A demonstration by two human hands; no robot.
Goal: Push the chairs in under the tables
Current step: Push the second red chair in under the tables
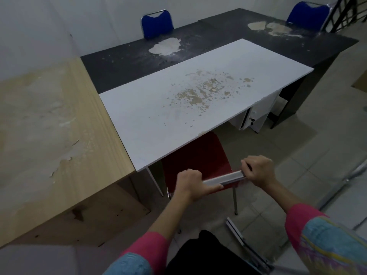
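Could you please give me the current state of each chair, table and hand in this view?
red chair: seat partly under the white table, back still out, gripped by both hands
left hand: grips the chair's top rail
right hand: grips the chair's top rail
white table: surface flaked
black table: surface peeled in patches
wooden table: surface peeling
left blue chair: pushed in
right blue chair: pushed in
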